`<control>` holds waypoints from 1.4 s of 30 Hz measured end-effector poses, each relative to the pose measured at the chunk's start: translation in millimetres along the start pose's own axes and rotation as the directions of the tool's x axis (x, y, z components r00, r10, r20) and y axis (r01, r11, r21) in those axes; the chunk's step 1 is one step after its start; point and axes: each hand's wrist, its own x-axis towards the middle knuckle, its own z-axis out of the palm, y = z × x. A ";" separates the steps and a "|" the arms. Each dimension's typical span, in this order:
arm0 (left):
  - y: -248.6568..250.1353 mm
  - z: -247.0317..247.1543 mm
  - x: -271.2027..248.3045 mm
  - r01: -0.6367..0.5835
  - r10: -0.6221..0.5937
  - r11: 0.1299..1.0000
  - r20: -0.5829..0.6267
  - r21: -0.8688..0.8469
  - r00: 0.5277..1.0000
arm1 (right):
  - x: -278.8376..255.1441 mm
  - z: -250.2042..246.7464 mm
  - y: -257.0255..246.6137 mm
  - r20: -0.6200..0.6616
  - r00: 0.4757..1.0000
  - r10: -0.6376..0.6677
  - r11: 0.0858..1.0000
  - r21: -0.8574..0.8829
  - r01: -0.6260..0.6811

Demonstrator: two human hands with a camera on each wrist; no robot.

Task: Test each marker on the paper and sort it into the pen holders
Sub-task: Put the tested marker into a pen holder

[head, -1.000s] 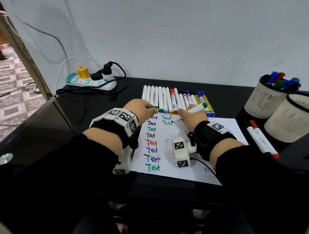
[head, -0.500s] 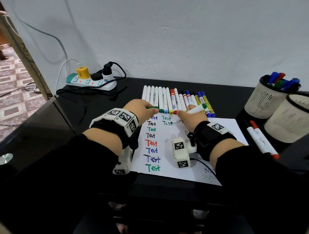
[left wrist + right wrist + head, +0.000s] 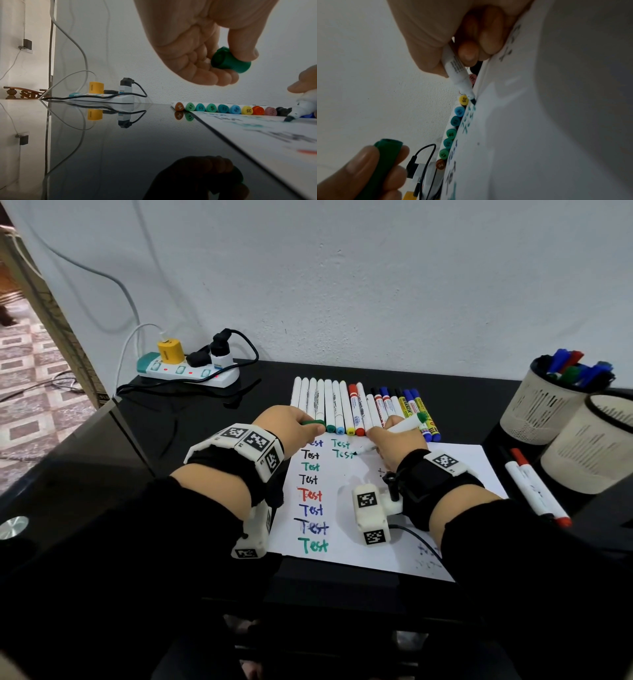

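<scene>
Fingers [image 3: 467,52] of my right hand [image 3: 394,445] gripping the green marker [image 3: 394,431], tip on paper [image 3: 428,508]; left hand [image 3: 291,426] fingers pinching its cap [image 3: 229,60] | counter [image 3: 171,440] underneath

The head view looks forward and down from above onto the black table [image 3: 102,460], taking in both wrists and the paper [image 3: 428,474]. The left wrist view sits low, just above the tabletop, facing the wall. The right wrist view, dim and apparently tilted, looks close along the paper; both wrist views share the row of markers [image 3: 223,110].

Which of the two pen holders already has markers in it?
The far pen holder, nearer the wall: coloured caps stick out of its top. No markers show in the near holder.
</scene>
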 end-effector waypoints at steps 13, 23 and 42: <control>9.8 -1.0 -9.7 -0.067 0.067 0.998 0.020 -0.009 0.998 | -6.4 -26.4 -30.4 0.099 0.989 0.108 0.913 0.384 -0.138; 27.4 -24.1 -32.7 -0.212 0.225 0.832 -0.038 -0.512 0.974 | -35.4 -77.0 -81.6 -0.019 0.996 -0.091 0.887 0.452 0.090; 99.3 -55.1 -109.7 -0.357 0.380 0.606 -0.136 -0.711 0.915 | -111.9 -108.7 -124.5 -0.016 0.945 -0.327 0.772 0.572 0.277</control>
